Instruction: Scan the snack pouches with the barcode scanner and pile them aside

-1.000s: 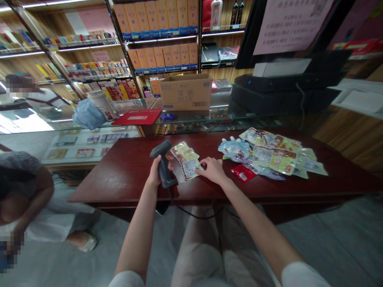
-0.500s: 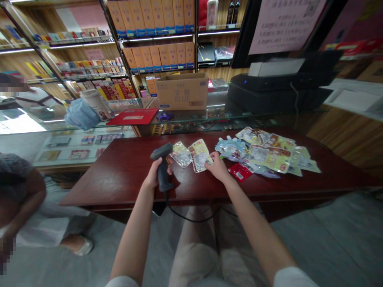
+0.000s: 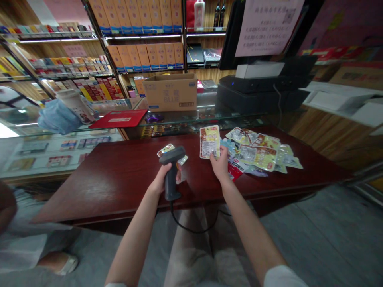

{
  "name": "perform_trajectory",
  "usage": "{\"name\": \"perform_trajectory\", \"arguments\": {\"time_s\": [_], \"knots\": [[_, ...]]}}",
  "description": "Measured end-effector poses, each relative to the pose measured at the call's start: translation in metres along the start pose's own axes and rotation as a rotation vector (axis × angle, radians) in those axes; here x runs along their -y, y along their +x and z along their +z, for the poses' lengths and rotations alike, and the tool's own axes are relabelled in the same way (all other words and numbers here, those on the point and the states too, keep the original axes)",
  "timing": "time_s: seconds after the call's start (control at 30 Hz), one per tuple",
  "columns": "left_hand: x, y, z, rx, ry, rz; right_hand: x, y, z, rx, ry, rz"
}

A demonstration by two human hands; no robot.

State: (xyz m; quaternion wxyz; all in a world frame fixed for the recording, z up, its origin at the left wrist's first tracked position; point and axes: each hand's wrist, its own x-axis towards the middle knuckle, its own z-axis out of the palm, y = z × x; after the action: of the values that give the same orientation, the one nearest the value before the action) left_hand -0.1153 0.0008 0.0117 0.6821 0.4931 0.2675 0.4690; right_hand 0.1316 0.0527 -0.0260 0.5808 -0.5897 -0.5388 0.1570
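My left hand (image 3: 160, 179) is closed around the handle of a dark grey barcode scanner (image 3: 171, 175), whose head points toward the right. My right hand (image 3: 220, 164) pinches a yellow-green snack packet (image 3: 210, 140) by its lower right corner, holding it upright above the table. Behind the scanner's head lies another snack packet (image 3: 165, 150), partly hidden. To the right of my right hand is a pile of yellow-green snack packets (image 3: 259, 155), with a red packet (image 3: 235, 170) and a light blue packet (image 3: 229, 146) at its near left side.
The dark red wooden table (image 3: 89, 179) stands in front of a glass counter. On the counter are a cardboard box (image 3: 172, 93), a red folder (image 3: 119, 118), a blue cloth (image 3: 58, 115) and a black machine (image 3: 254, 95). The scanner's cable (image 3: 191, 231) hangs over my lap. A person sits at left.
My right hand has drawn one packet away from the other, lifted it and tilted it upright. The scanner has shifted right in my left hand and turned toward it. The view has swung right.
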Motion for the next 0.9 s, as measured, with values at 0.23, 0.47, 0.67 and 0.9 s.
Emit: {"name": "perform_trajectory", "arguments": {"time_s": [0.23, 0.47, 0.67, 0.9], "knots": [[0.013, 0.002, 0.019, 0.053, 0.119, -0.018, 0.006, -0.002, -0.001, -0.013, -0.004, -0.020], [0.016, -0.001, 0.020, 0.079, 0.167, -0.040, 0.005, -0.004, 0.000, -0.035, 0.023, -0.064], [0.015, -0.002, 0.021, 0.067, 0.145, -0.027, 0.008, -0.004, -0.001, -0.040, 0.007, -0.052], [0.015, -0.003, 0.019, 0.030, 0.125, -0.002, 0.010, -0.005, -0.001, -0.007, 0.018, 0.025]]}}
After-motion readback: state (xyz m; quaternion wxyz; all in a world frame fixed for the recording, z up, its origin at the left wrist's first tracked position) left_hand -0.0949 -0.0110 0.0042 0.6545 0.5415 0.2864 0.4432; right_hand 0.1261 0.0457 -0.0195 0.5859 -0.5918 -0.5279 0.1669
